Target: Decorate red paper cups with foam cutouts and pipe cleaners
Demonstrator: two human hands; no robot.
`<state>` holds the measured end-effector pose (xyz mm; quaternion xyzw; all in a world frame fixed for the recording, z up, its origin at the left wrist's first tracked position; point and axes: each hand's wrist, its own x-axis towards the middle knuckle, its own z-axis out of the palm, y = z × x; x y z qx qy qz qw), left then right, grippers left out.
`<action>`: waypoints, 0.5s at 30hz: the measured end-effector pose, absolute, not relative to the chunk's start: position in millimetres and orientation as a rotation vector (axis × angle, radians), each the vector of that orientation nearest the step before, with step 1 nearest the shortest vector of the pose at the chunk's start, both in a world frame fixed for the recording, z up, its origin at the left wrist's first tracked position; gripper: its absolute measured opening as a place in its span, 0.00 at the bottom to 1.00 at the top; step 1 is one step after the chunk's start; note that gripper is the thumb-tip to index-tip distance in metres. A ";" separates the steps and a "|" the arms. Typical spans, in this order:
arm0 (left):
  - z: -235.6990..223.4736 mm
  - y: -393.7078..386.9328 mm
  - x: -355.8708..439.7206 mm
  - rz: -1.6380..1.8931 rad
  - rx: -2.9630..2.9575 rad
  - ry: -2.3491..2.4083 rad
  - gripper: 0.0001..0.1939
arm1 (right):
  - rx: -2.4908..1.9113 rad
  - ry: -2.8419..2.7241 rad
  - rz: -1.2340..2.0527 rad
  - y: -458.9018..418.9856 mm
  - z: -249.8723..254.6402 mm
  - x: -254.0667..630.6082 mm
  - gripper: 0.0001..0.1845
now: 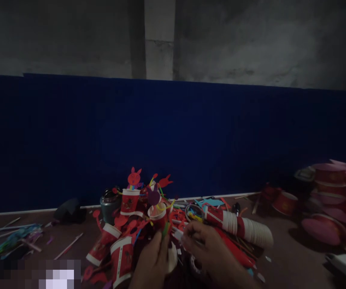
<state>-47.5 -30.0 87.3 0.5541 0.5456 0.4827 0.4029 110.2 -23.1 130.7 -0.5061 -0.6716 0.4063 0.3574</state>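
Dim shot. Left hand [153, 261] pinches a green stick [164, 230], fingers closed on it, just beside a red cup [157, 214] with a purple cutout [153, 197] and straws in it. Right hand [207, 247] curls narrow around something small and white; can't tell what. Another cup [130, 201] holds a red rabbit cutout [134, 177]. Stack of cups [241, 225] lies on its side to the right. Dark jar [109, 205] behind. Bowls [331, 196] piled far right. Brown floor [287, 249] littered with scraps; blue wall [173, 136], grey concrete above.
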 end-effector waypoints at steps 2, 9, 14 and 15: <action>90.7 -26.5 -53.3 1.238 1.321 1.398 0.18 | -1.377 -1.784 1.004 -16.7 130.9 120.5 0.07; 88.2 -21.6 -54.3 1.327 1.048 1.237 0.22 | -1.818 -2.197 0.270 25.7 84.5 147.1 0.19; 89.7 -23.7 -52.2 1.315 1.067 1.214 0.23 | -1.863 -2.350 0.101 29.6 68.3 145.4 0.28; 89.8 -23.2 -53.1 1.320 1.067 1.221 0.23 | -1.834 -2.369 0.101 26.1 70.9 144.5 0.25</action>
